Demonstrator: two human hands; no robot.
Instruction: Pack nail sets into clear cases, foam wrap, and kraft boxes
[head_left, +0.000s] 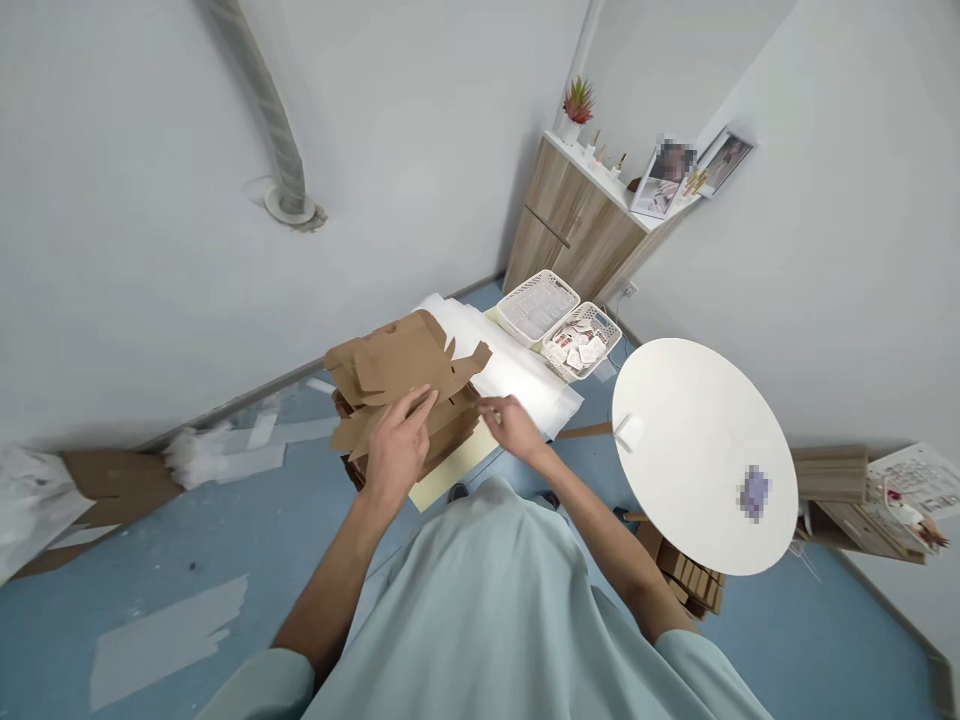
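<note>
Left hand (399,450) is at the near side of the cardboard (390,352), fingers straight and close together; can't tell if they grip a flap. Right hand (514,425) is at the cardboard's right edge, thumb and index tips nearly together; can't tell if anything is pinched. Cardboard is part-unfolded, flaps up, just beyond the left fingers, more brown pieces underneath. Yellow sheet (459,465) below, between the hands. White wrap (517,375) just beyond the right fingertips. Farther past them, two white baskets (559,366) side by side, the nearer one holding small packets. Round white table (697,430) well right of the right fingers. Farthest, wood-look cabinet (553,215) with potted plant (577,103) on top.
</note>
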